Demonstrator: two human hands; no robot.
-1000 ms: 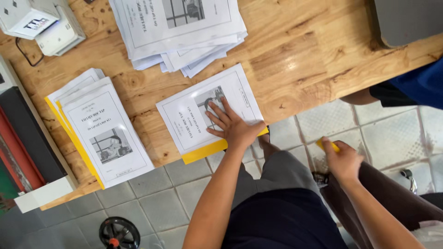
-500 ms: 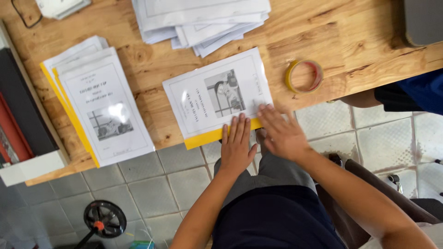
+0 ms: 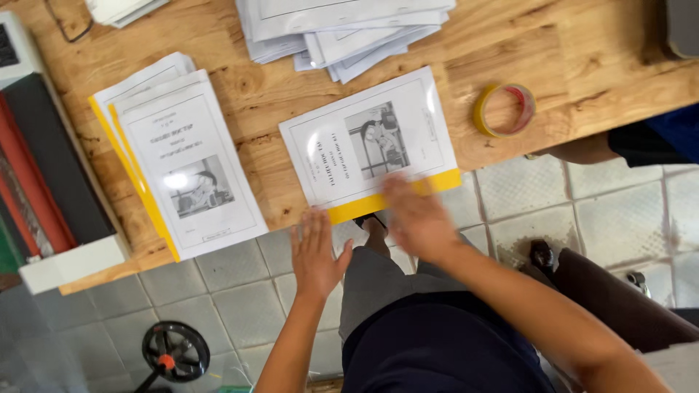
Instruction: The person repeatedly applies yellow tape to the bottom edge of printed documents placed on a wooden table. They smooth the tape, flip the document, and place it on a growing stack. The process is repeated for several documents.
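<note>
At the left, the finished stack of booklets (image 3: 191, 164) lies on the wooden surface (image 3: 575, 51). My left hand (image 3: 317, 252) has slid off the booklet (image 3: 370, 143) and now hovers flat and empty over the floor. My right hand (image 3: 413, 215), blurred, fingers spread, presses the yellow strip (image 3: 349, 208) along its near edge, so the binding looks nearly smoothed. The tape roll (image 3: 504, 110) rests to the right.

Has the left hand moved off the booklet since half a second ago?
Yes. The left hand has slid back toward the person, off the yellow-edged booklet, and is now open past the table edge over the tiled floor. The right hand touches the booklet's yellow strip.
</note>
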